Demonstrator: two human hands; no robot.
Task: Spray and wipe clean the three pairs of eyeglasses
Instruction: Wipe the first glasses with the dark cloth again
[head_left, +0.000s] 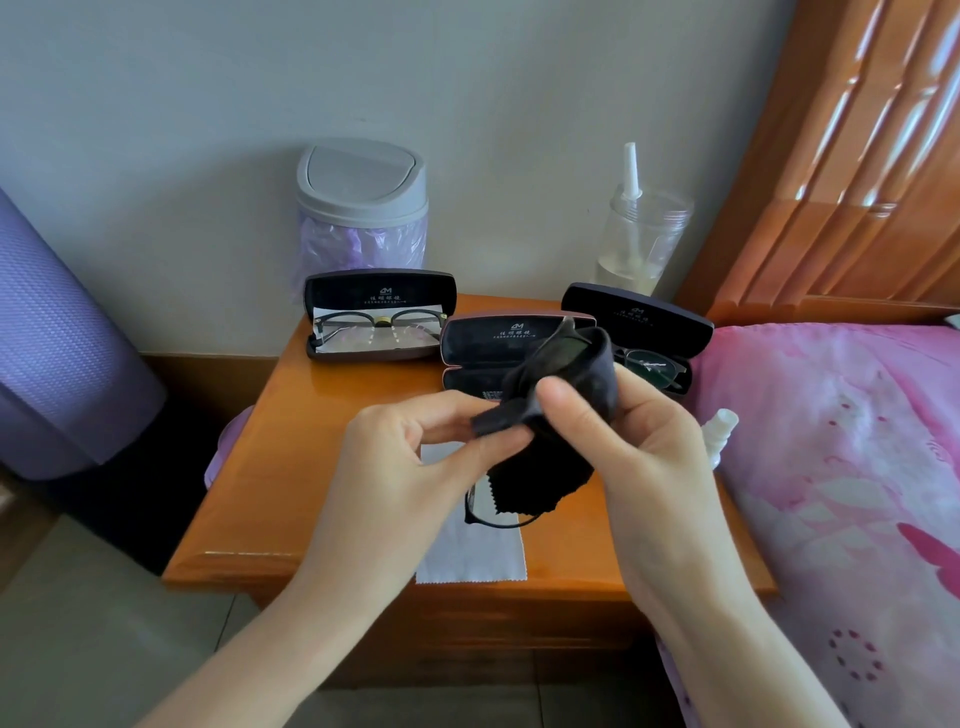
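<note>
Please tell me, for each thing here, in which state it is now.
Left case: open, glasses inside.
Middle case: open, interior mostly hidden.
Right case: open, glasses inside.
Third glasses: held, upper lens wrapped in black cloth.
Left hand: pinches the cloth.
Right hand: grips the cloth.
Grey cloth: lying flat.
Bin: lid shut.
Spray bottle: upright.

We note a pale grey wall (467, 78) behind an orange-brown wooden nightstand (322, 467). Glossy wooden headboard (857, 182) and pink bedspread (857, 467) at right; purple rolled mat (52, 338) at left; grey tiled floor (104, 623) below.
</note>
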